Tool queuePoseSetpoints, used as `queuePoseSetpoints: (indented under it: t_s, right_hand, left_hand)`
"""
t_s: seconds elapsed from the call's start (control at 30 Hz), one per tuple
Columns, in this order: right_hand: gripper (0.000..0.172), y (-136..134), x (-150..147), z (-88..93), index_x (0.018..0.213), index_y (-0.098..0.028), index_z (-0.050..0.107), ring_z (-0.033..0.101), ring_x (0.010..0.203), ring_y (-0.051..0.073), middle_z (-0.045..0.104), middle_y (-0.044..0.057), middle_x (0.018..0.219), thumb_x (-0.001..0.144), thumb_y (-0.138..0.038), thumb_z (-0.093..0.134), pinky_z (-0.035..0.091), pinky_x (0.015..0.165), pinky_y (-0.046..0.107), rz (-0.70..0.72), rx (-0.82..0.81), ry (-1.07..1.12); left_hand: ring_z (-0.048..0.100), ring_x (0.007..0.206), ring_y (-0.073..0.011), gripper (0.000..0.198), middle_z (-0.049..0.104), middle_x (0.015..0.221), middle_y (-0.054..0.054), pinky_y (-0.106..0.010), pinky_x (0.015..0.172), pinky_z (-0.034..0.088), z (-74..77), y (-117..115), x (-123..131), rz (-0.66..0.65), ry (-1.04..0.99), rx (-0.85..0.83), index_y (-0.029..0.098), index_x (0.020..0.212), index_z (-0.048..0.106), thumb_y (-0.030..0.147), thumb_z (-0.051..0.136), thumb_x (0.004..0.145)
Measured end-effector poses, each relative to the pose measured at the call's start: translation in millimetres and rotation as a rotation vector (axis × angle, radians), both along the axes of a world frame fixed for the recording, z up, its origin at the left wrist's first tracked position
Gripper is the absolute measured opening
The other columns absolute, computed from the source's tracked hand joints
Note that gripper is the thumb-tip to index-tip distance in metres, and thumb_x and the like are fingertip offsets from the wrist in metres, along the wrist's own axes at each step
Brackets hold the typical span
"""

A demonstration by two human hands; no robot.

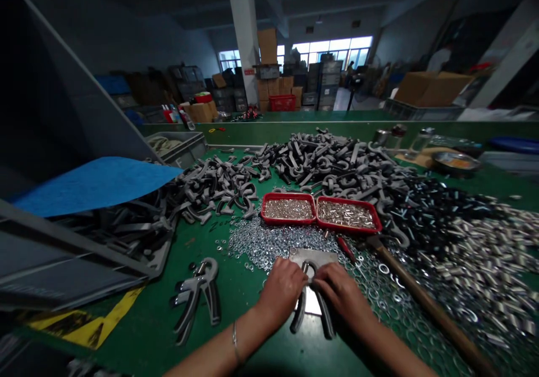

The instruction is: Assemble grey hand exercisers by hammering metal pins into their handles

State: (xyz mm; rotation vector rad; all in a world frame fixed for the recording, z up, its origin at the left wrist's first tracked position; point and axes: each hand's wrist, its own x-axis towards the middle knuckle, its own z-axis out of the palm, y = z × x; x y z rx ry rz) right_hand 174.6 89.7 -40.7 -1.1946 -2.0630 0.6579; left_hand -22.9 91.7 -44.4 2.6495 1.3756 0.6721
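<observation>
My left hand (pixel 281 290) and my right hand (pixel 342 293) meet over a grey two-handled gripper part (pixel 312 315) lying on a small metal plate (pixel 314 258) on the green table (pixel 236 309). Fingers of both hands are curled and pressed onto the part's top end, where its two handles join. The handles stick out below my hands toward me. A finished grey part (pixel 197 295) lies to the left. Loose washers (pixel 261 242) spread just beyond the plate.
Two red trays (pixel 320 211) of small metal pieces stand behind the plate. Heaps of grey handles (pixel 328 161) fill the far table, metal sleeves (pixel 484 253) the right. A wooden-handled hammer (pixel 425 304) lies at right. A grey bin with a blue sheet (pixel 92 183) stands left.
</observation>
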Motion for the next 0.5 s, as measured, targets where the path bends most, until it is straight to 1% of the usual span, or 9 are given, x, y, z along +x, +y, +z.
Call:
queuePoseSetpoints:
  t_s: [0.1,0.23,0.37,0.5]
  right_hand:
    - [0.015,-0.2,-5.5,-8.3,0.090,-0.023,0.061,0.060,0.089,0.023,0.064,0.005,0.089,0.099,-0.029,0.050,0.051,0.083,0.039,0.039,0.069,-0.021]
    - [0.017,0.4,-9.5,-14.5,0.091,-0.023,0.061,0.059,0.089,0.024,0.064,0.007,0.091,0.100,-0.028,0.047,0.052,0.080,0.040,0.054,0.132,-0.053]
    - [0.016,-0.3,-8.9,-18.3,0.093,-0.022,0.061,0.059,0.088,0.024,0.064,0.007,0.090,0.100,-0.026,0.047,0.052,0.079,0.040,0.049,0.180,-0.086]
    - [0.017,-0.7,-9.5,-19.5,0.094,-0.021,0.061,0.059,0.088,0.024,0.065,0.008,0.090,0.100,-0.024,0.046,0.053,0.077,0.039,0.045,0.207,-0.123]
  left_hand:
    - [0.055,0.084,-0.0223,0.020,0.065,0.083,-0.006,-0.039,0.080,0.042,-3.0,-1.6,0.9,0.002,0.027,0.063,0.017,0.089,0.067,0.022,0.050,0.098]
    - [0.055,0.082,-0.0226,0.020,0.064,0.082,-0.006,-0.038,0.077,0.041,-7.7,-1.5,1.0,-0.014,0.043,0.121,0.017,0.090,0.066,0.020,0.049,0.099]
    - [0.055,0.084,-0.0224,0.022,0.064,0.085,-0.007,-0.038,0.079,0.041,-14.0,-1.9,0.3,-0.011,0.015,0.110,0.016,0.091,0.065,0.019,0.046,0.100]
    - [0.055,0.086,-0.0224,0.019,0.066,0.089,-0.007,-0.037,0.080,0.041,-15.1,-2.5,-1.8,-0.055,-0.035,0.069,0.015,0.096,0.064,0.019,0.046,0.100]
